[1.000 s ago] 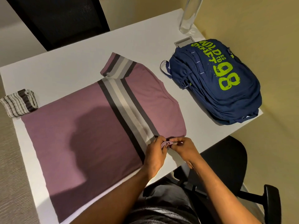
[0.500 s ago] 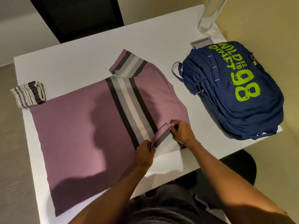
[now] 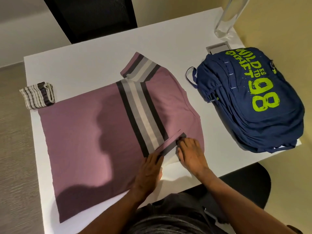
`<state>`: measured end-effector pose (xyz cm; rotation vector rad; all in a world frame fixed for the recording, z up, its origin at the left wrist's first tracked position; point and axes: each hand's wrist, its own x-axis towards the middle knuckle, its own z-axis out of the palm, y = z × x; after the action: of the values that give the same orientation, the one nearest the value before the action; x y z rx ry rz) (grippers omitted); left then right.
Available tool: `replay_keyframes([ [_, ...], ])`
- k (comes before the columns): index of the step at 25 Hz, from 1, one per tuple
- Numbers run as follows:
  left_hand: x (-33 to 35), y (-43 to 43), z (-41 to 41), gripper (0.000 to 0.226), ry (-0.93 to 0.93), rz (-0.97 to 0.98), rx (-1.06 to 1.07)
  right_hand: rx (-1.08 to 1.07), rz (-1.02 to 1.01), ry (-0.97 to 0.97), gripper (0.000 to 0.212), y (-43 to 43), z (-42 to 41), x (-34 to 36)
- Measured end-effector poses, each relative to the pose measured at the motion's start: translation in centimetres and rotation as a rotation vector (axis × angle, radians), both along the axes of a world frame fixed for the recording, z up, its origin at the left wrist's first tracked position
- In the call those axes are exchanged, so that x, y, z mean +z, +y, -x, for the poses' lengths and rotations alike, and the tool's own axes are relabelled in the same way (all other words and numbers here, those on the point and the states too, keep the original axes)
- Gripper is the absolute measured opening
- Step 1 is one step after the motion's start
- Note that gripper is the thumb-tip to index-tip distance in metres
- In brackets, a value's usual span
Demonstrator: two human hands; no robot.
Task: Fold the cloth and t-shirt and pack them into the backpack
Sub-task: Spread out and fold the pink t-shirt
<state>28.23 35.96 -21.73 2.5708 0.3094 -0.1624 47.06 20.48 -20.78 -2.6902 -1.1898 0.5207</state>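
A mauve t-shirt [image 3: 87, 132] with a black, grey and white stripe band lies flat on the white table [image 3: 94, 53]. Its far sleeve is folded in. My left hand [image 3: 150, 171] and my right hand [image 3: 189, 152] press the near sleeve, folded over onto the shirt body at the table's near edge. A small striped cloth [image 3: 38, 96], folded, sits at the table's left edge, touching the shirt's corner. The navy backpack [image 3: 253, 100] with green "98" print lies closed on the right side of the table.
A clear glass vase [image 3: 228, 17] stands at the far right corner, beside a grey cable hatch [image 3: 217, 48]. A black chair back [image 3: 91, 17] is behind the table. A black seat [image 3: 244, 183] is below the near right edge.
Both hands lifted the near sleeve from the table's edge and folded it over onto the shirt. They now flatten it there. The camera view has shifted a little.
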Motion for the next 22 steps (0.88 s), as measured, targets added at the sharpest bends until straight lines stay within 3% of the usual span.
replay_keyframes([
  [3,-0.9,0.7,1.8,0.066,0.148,0.013,-0.068,0.091,0.106,0.042,0.057,-1.8,1.5,-0.4],
  [6,-1.2,2.0,4.3,0.076,0.111,-0.093,-0.131,0.149,0.084,-0.006,0.062,-3.0,1.9,-0.1],
  [13,-1.4,6.8,12.0,0.08,0.194,-0.186,-0.127,0.181,0.027,-0.16,0.042,-4.4,2.4,0.9],
  [16,-1.3,8.3,16.1,0.072,0.185,-0.24,-0.094,0.178,0.062,-0.169,0.041,-4.5,2.1,1.3],
  [22,-0.2,11.1,23.1,0.05,0.084,-0.341,0.061,0.157,0.131,-0.193,0.06,-4.2,0.9,2.3],
])
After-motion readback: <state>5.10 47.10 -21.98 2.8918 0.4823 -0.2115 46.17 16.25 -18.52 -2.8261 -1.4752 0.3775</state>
